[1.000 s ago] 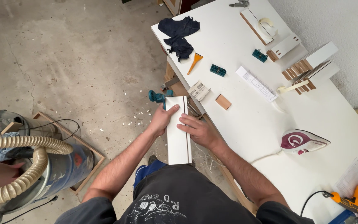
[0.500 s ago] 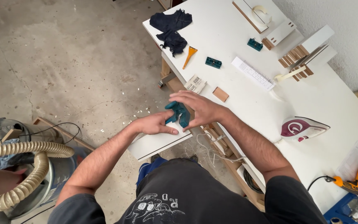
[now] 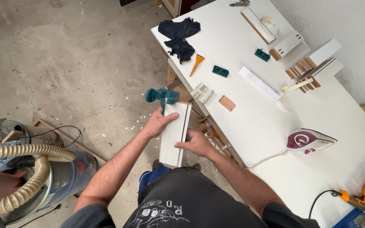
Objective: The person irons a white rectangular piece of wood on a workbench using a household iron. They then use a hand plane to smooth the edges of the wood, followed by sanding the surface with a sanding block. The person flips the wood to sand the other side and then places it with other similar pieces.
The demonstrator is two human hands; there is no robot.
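Beside the workbench, left hand and right hand grip a white panel, fingertips hidden beneath

— What is the person wearing?
— A dark grey T-shirt with short sleeves that end above the elbows, and a pale line-drawn print with letters across its front.
— And the arms?
— Bare below the sleeves and hairy. The left hand and right hand wear no gloves.
— Anything lower down?
— Blue trousers show below the shirt.
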